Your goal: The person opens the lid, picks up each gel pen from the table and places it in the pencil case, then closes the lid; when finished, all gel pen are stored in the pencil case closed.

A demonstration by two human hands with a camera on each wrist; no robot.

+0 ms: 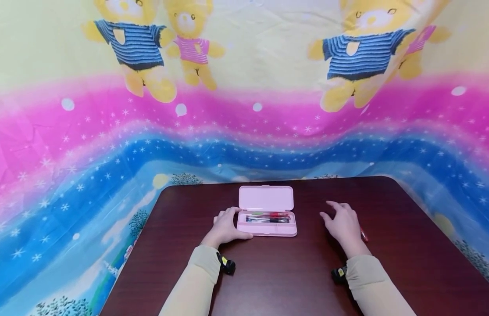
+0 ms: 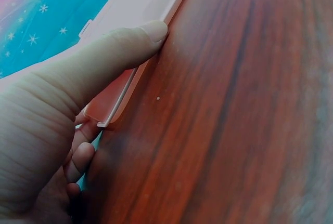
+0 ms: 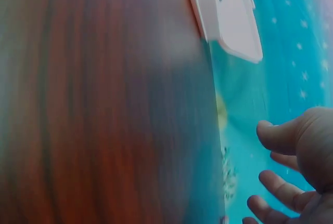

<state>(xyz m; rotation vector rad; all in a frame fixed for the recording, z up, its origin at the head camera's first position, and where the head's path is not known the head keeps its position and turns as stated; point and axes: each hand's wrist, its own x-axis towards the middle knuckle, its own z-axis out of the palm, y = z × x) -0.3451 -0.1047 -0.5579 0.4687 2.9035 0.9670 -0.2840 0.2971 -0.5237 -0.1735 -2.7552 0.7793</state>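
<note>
A pink pencil case [image 1: 268, 234] lies on the dark table with its lid [image 1: 265, 198] raised at the back. Several pens [image 1: 268, 218] lie together in its rear compartment. My left hand [image 1: 225, 227] grips the case at its left end: in the left wrist view the thumb [image 2: 122, 52] lies along the front edge while the other fingers bend behind the end. To the right of the case, my right hand [image 1: 343, 224] hovers with fingers apart and nothing between them. A red pen [image 1: 364, 235] lies just beyond that hand's outer side, partly hidden by it.
The brown wooden table [image 1: 283, 267] has a rounded far edge. Behind and around it hangs a cloth [image 1: 244, 109] printed with bears and snowflakes. Each wrist wears a small black camera, seen at the left cuff [image 1: 206, 259] and the right cuff [image 1: 364, 270].
</note>
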